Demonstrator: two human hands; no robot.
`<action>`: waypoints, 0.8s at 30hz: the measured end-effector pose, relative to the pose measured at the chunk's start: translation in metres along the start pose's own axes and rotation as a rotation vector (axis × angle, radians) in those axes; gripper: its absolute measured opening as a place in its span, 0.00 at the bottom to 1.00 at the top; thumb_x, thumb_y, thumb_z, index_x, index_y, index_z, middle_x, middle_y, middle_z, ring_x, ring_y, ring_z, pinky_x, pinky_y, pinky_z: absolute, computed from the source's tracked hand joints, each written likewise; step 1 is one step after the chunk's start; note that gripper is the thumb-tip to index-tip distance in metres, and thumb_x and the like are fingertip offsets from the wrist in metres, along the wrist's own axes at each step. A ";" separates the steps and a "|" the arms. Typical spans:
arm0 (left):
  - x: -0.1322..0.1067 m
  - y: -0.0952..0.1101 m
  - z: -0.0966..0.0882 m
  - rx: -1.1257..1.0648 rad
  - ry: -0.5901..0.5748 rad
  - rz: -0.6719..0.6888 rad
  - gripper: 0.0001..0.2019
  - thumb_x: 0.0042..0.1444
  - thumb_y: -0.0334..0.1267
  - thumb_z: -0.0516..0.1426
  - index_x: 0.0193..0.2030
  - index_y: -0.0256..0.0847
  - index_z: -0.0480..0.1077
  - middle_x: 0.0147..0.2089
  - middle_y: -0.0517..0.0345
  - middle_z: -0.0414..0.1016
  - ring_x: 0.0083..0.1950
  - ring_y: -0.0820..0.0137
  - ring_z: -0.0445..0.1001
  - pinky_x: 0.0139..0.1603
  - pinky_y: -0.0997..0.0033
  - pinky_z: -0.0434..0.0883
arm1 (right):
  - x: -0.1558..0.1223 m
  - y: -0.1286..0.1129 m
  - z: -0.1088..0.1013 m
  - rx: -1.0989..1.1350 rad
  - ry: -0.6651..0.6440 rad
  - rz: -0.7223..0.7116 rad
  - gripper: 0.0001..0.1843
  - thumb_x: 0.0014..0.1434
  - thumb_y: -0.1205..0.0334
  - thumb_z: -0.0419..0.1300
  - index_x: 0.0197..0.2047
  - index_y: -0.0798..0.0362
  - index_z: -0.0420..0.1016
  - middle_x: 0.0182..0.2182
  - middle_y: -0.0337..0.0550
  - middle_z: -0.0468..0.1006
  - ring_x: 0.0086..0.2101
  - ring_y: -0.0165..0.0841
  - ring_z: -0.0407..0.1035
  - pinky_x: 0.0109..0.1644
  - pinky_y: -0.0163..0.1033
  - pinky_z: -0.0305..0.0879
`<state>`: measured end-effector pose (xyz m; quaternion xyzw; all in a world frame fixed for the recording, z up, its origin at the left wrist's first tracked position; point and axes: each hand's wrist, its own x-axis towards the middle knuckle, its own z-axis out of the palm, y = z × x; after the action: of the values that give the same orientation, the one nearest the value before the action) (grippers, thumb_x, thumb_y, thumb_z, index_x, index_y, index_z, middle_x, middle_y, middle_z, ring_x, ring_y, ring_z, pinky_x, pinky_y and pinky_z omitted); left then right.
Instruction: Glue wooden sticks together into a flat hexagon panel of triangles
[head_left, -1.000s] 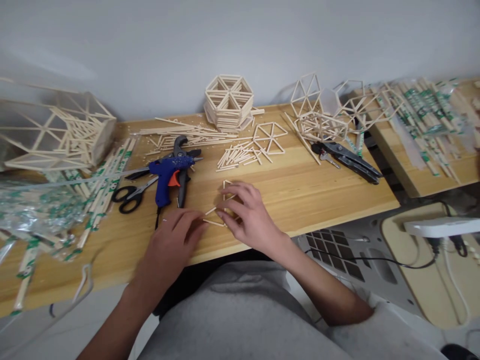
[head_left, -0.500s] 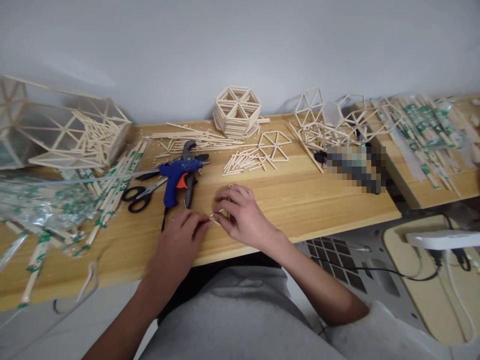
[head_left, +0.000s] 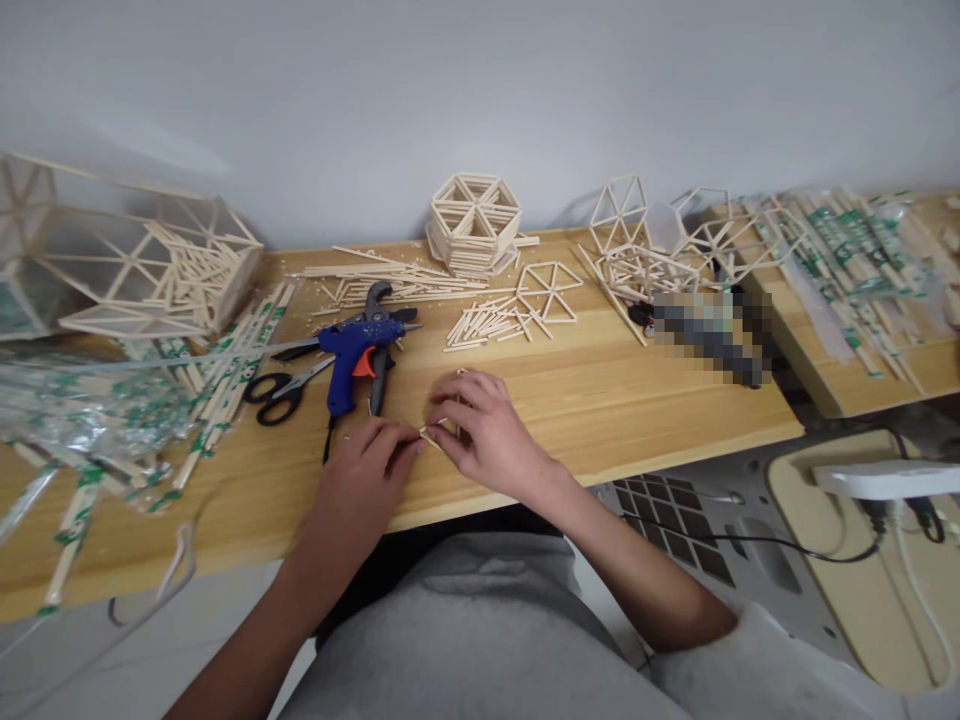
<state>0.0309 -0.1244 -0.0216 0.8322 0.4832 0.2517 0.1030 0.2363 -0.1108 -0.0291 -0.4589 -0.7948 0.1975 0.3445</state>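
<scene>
My left hand and my right hand meet near the front edge of the wooden table. Between their fingertips is a small frame of thin wooden sticks, mostly covered by my fingers. Both hands pinch it, the left from the left side, the right from above and the right. A blue glue gun lies just beyond my left hand, a loose pile of short sticks beyond my right.
Black scissors and pliers lie by the glue gun. A stack of hexagonal stick frames stands at the wall, open stick frames to its right. Wrapped chopsticks crowd the left side. A second table stands right.
My hands have drawn closer together and now pinch the small stick frame, which lay more exposed on the table a second ago. The view has shifted slightly.
</scene>
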 end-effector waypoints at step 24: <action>0.074 -0.056 -0.029 0.012 -0.064 -0.563 0.23 0.61 0.63 0.56 0.32 0.44 0.71 0.34 0.52 0.76 0.38 0.58 0.74 0.40 0.61 0.67 | -0.011 0.001 -0.005 0.096 0.308 0.105 0.13 0.66 0.73 0.54 0.40 0.49 0.78 0.40 0.46 0.82 0.47 0.42 0.74 0.54 0.51 0.72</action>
<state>0.0038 -0.0344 0.0040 0.6734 0.6933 0.1838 0.1792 0.2440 -0.1197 -0.0298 -0.5076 -0.6972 0.1805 0.4729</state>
